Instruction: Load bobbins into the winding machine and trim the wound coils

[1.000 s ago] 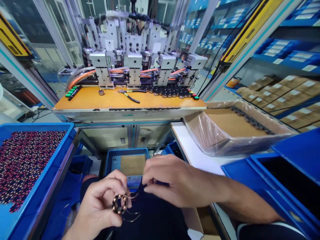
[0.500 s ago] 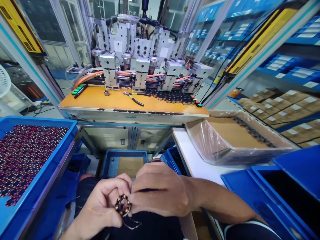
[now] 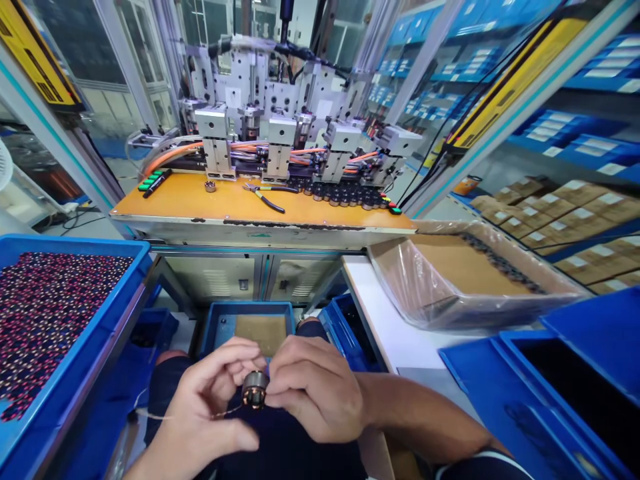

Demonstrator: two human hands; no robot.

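Note:
A small ring-shaped coil part (image 3: 255,389), with a grey metal outside and copper windings, is between my hands above my lap. My right hand (image 3: 317,387) pinches its right edge with thumb and fingertips. My left hand (image 3: 210,400) curves around the left side, its thumb apart from its fingers and below the part. A thin pale wire (image 3: 155,416) trails left from the part across my left palm.
An orange bench (image 3: 185,203) ahead bears pliers (image 3: 267,199), one coil part (image 3: 210,187), dark round parts and a machine (image 3: 280,133). A blue tray (image 3: 143,267) of coils stands left, a plastic-lined box (image 3: 425,300) right.
The coil part has turned from showing its open ring face to showing its metal side, and sits slightly higher. My left fingers have loosened from it, and the wire now trails left.

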